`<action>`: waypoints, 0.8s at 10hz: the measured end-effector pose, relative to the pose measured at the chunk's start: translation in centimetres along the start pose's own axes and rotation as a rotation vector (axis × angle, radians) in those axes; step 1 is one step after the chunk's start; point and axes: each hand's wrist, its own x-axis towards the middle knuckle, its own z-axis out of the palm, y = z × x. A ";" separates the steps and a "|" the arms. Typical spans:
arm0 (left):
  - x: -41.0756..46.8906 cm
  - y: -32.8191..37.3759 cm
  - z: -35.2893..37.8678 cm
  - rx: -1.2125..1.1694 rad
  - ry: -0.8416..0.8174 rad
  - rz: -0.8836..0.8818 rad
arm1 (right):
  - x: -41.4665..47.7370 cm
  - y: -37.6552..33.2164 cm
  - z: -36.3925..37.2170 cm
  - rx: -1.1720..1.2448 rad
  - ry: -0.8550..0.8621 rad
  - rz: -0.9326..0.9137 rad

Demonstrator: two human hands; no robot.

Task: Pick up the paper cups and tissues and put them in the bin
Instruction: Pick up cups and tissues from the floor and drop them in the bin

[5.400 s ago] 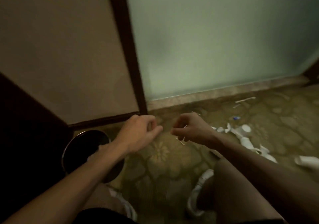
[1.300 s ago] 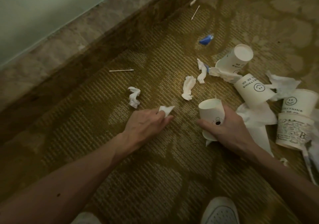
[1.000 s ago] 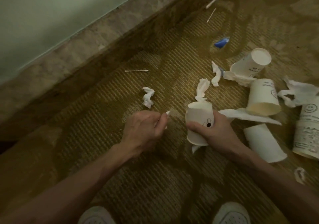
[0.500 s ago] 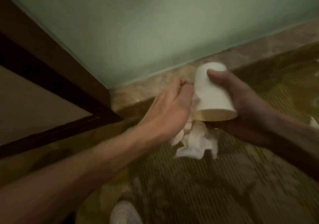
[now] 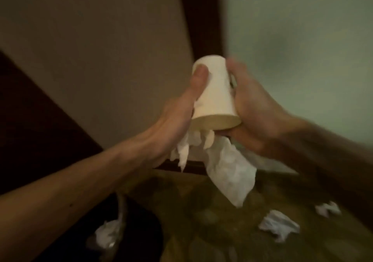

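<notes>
The left hand (image 5: 177, 112) is pressing its thumb against the side of a white paper cup (image 5: 216, 96), and the right hand (image 5: 256, 108) is curling around the opposite side, so both hands are clamping the one cup between them. The cup is being held upside down in the air, its open mouth facing downward. White tissues (image 5: 228, 169) are hanging out from under that mouth. One large crumpled sheet is drooping below the right palm, and thinner shreds are dangling by the heel of the left hand. It is not clear how firmly any of these are being pinched. Low and to the left of the hands, the dark round bin (image 5: 149, 227) is sitting on the patterned carpet (image 5: 201, 221), with something pale showing inside it. The load is hanging up and to the right of the bin, not straight above it. Two more loose tissue wads (image 5: 279, 225) are lying on the carpet to the right, waiting to be collected. The likely mishap is the big sheet slipping free and landing on the carpet short of the bin, because it is hanging loose beyond the hands. The thin cup could also be buckling under the two-sided squeeze. A dark mark is peeking out beside the right fingers, but no writing or brand is readable through the blur.
</notes>
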 end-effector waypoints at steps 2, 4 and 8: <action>-8.5 -2.4 -11.4 0.112 0.263 -0.144 | 2.3 4.8 11.5 -0.218 -0.294 0.181; -15.0 -9.0 -18.1 0.122 0.469 -0.243 | 4.3 12.5 19.4 -0.151 -0.491 0.457; -14.9 -23.8 -18.8 0.561 -0.004 -0.521 | 6.1 21.4 19.1 -1.506 -0.766 -0.081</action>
